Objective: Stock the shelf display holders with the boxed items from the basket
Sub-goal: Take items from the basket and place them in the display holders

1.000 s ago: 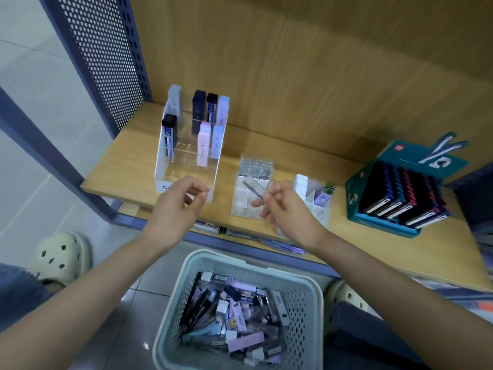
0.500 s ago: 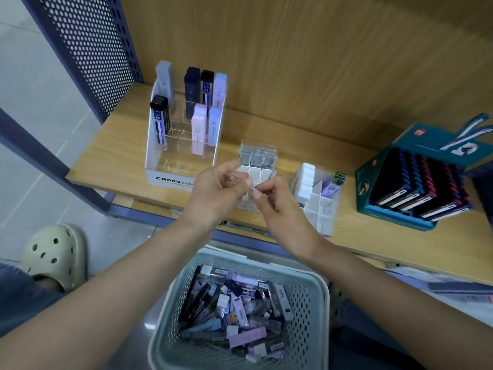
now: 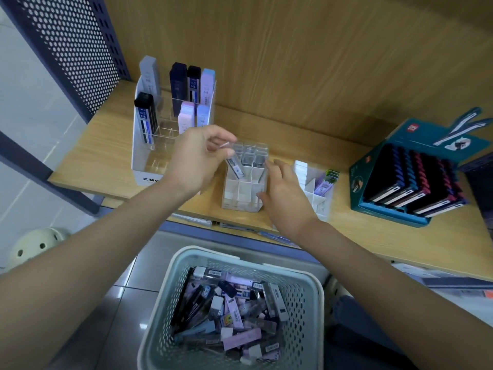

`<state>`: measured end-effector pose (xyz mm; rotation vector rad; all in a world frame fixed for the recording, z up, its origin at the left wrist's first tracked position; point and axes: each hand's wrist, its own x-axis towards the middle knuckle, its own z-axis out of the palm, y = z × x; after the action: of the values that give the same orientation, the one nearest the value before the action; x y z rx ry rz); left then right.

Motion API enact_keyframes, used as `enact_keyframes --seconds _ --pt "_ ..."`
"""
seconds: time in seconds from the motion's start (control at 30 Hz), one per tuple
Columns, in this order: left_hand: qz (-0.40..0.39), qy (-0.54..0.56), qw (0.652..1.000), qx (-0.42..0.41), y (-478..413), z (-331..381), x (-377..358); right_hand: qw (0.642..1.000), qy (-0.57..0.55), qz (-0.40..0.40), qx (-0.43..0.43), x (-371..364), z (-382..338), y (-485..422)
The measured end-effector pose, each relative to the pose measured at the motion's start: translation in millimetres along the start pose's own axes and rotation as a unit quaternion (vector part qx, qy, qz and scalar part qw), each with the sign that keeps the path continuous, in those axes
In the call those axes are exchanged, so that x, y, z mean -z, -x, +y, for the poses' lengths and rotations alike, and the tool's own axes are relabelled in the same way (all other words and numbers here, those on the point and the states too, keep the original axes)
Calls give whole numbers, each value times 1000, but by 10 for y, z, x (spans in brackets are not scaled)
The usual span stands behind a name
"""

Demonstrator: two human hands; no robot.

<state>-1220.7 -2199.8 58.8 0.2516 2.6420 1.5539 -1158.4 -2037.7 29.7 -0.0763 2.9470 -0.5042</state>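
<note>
Writing on left holder [image 3: 148,179]: showing "=MO" in black on the white front strip, the rest sitting behind the left forearm.
Writing on black-capped box [image 3: 144,116]: reading "0.5 HB" on a blue panel, standing upright in that holder's front-left slot.
Writing on back row: showing "0.5 HB" on the black-and-blue box [image 3: 193,84] and "HB" on the pale blue box [image 3: 207,85] just beside it.
Teal carton [image 3: 358,182]: carrying a red badge near its top, too small for reading, and sitting at the right end of the shelf [image 3: 101,161], well apart from the holders.
Left hand [image 3: 197,158]: curling, with thumb and fingertips pinching the upper end of the clear box [image 3: 235,166].
Clear box: tilting, with the lower end dipping into a left-column compartment of the middle holder [image 3: 244,190]; showing see-through walls and a small dark label, unreadable.
Right hand [image 3: 286,196]: lying loosely open with fingers fairly straight, touching the middle holder's right wall and gripping nothing.
Middle holder: standing on the wooden shelf between the left holder and the right holder [image 3: 317,201]; holding several clear boxes upright in its back rows, with white dividers showing in the front ones.
Right holder: holding a purple box [image 3: 323,186] leaning in one compartment.
Basket [image 3: 240,256]: sitting below the shelf edge between the forearms, holding a loose heap of boxed items [image 3: 234,316] in purple, black, blue and clear.
</note>
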Motion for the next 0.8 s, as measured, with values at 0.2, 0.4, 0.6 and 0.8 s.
enact_keyframes --seconds 0.2,0.4,0.6,0.8 --pt "-18 -98 993 -60 -145 -121 -88 998 -41 13 -53 -75 9 -129" --pt "-52 -154 980 -118 -294 -87 -97 998 -37 12 -52 -84 67 -180" --pt "-109 -198 964 -139 -342 -94 -109 998 -47 9 -48 -70 71 -162" --pt "-115 -230 954 -152 -324 -211 -180 998 -36 1 -51 -52 63 -156"
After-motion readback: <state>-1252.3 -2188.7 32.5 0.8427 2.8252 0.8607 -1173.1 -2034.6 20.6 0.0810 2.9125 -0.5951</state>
